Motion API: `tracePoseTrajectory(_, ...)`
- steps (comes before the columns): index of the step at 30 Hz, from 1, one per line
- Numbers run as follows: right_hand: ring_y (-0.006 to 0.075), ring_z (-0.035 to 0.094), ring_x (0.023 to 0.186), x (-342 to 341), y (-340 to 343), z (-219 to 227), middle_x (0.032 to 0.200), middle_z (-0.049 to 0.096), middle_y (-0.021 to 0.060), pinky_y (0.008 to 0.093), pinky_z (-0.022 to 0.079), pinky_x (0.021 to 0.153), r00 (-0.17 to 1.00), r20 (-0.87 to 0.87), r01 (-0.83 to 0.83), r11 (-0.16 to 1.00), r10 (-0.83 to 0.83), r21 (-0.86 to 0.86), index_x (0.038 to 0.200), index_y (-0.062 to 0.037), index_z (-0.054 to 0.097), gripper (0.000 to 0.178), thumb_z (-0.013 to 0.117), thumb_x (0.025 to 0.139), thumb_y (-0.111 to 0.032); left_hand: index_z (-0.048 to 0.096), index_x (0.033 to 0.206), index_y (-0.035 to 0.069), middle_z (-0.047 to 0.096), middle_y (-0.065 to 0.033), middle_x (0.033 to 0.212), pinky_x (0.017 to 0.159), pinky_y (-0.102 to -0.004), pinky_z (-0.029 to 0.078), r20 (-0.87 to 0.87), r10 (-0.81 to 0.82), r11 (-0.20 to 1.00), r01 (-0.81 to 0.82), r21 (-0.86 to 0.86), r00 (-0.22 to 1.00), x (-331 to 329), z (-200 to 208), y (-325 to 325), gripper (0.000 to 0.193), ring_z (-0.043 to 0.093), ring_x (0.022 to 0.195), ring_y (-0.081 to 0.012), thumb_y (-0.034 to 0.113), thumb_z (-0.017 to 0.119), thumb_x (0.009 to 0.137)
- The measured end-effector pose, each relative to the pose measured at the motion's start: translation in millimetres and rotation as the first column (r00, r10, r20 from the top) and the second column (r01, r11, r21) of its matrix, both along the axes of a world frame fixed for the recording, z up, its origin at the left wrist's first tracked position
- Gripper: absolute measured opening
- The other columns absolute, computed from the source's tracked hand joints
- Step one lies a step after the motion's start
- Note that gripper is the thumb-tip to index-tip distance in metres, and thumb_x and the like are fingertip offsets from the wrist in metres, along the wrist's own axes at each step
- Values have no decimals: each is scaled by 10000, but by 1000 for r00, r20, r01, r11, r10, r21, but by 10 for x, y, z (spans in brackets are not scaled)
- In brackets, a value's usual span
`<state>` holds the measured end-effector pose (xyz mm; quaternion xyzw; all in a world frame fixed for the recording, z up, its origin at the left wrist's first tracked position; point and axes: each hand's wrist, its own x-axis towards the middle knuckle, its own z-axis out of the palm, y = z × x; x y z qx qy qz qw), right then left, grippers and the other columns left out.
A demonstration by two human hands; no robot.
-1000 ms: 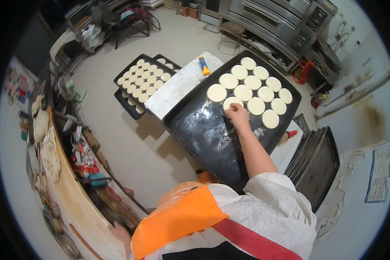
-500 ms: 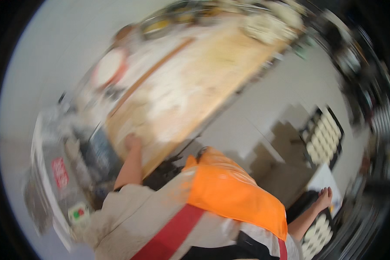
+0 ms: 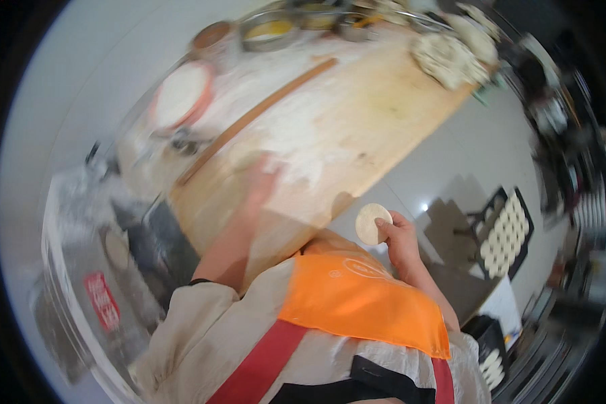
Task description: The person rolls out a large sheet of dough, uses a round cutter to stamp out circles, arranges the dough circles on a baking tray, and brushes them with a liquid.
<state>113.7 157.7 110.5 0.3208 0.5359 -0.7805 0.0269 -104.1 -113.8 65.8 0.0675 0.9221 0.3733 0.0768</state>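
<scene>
Between the thumb and fingers of my right hand is a flat, pale dough disc, held up in front of my orange apron, just off the table's near edge. My left hand is smeared by motion above the floured wooden worktable, so its fingers cannot be made out. Close beside it lies a faint, pale round of dough, also blurred. Beyond my left hand, a long wooden rolling pin lies slantwise across the flour.
Along the table's back stand a red-rimmed tub of white powder, a brown-topped jar and a metal bowl with yellow contents. A large dough mass rests at the far right. Off to the right is a black tray of dough rounds.
My right hand has come up from the trays at lower right to the table's edge, now with the dough disc in it. My left hand has moved rightward and farther over the table.
</scene>
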Motion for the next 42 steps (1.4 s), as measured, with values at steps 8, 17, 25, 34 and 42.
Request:
tracePoseTrajectory(8, 182, 625, 876, 1794, 966, -164, 995, 637, 80, 311, 515, 741, 668, -11, 744, 667, -744, 42, 1124, 23, 595, 279, 606, 875, -104, 456, 1279, -69, 528, -240, 1251, 1006, -432, 396, 44, -277, 544, 195, -816, 960, -1660, -919, -1111, 539, 509, 1166, -364, 291, 551, 889)
tracePoseTrajectory(17, 168, 655, 793, 4967, 797, -53, 1014, 650, 84, 311, 545, 615, -479, -242, 832, -524, -844, 182, 1241, -40, 541, 375, 607, 884, -135, 480, 1268, -40, 566, -190, 1198, 964, -410, 445, 116, -353, 934, 343, 100, 928, -1091, -474, 1061, 463, 561, 1107, -317, 245, 510, 904)
tracePoseTrajectory(25, 218, 646, 593, 5929, 925, -282, 869, 634, 168, 298, 540, 471, -545, -67, 725, -510, -836, 463, 1406, 78, 269, 705, 635, 816, -41, 535, 1220, -46, 607, -149, 1148, 907, -376, 486, 404, -910, 378, 598, 706, 98, 2294, 406, 3783, 374, 606, 1036, -249, 116, 522, 883)
tracePoseTrajectory(34, 168, 586, 1014, 5292, 494, 119, 1108, 633, 104, 297, 480, 867, -66, -329, 962, -148, -942, 229, 1214, 11, 577, 430, 681, 803, -60, 352, 1399, 1, 591, -199, 1200, 846, -321, 505, 340, -753, -137, 641, 755, -563, 5240, 1312, 4180, 555, 629, 1021, -247, 207, 565, 929)
tracePoseTrajectory(42, 324, 637, 988, 6375, 183, -209, 1053, 657, 202, 361, 474, 884, -443, -107, 450, -324, -890, 832, 1175, 16, 583, 444, 604, 739, -68, 504, 1219, -27, 615, -150, 1088, 854, -334, 511, 346, -923, 357, 716, 600, 171, 3716, 372, 4118, 391, 633, 940, -230, 152, 589, 882)
